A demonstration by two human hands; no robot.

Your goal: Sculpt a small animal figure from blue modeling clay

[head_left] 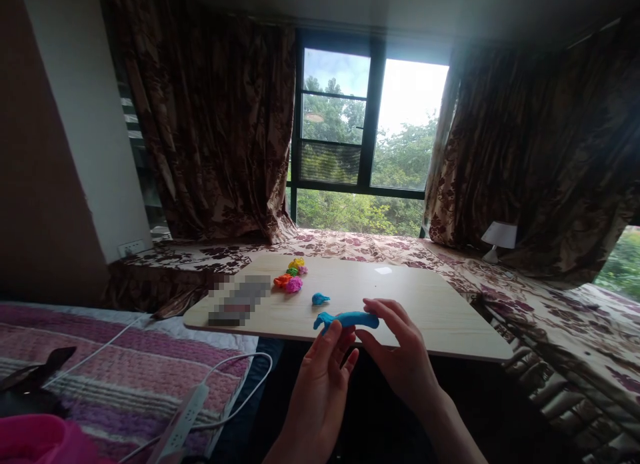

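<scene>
Between my hands is a long, curved blue piece (357,319), smooth and rounded at its right end and ragged at its left; it looks like a balloon or soft clay, and I cannot tell which. My left hand (325,361) pinches it near the ragged end, thumb on the near side. With thumb and fingertips, my right hand (400,337) grips the rounded end. Just beyond, a smaller blue lump (320,299) with a short tail lies on the table. Farther left sit several crumpled lumps: yellow (297,263), green (293,272), orange (283,281) and pink (294,285).
The pale wooden table (425,291) has a blurred-out item (240,301) at its left. A power strip (185,414) with a white cable rests on the striped bedding (130,357). A small white lamp (500,236) stands on the window seat at right.
</scene>
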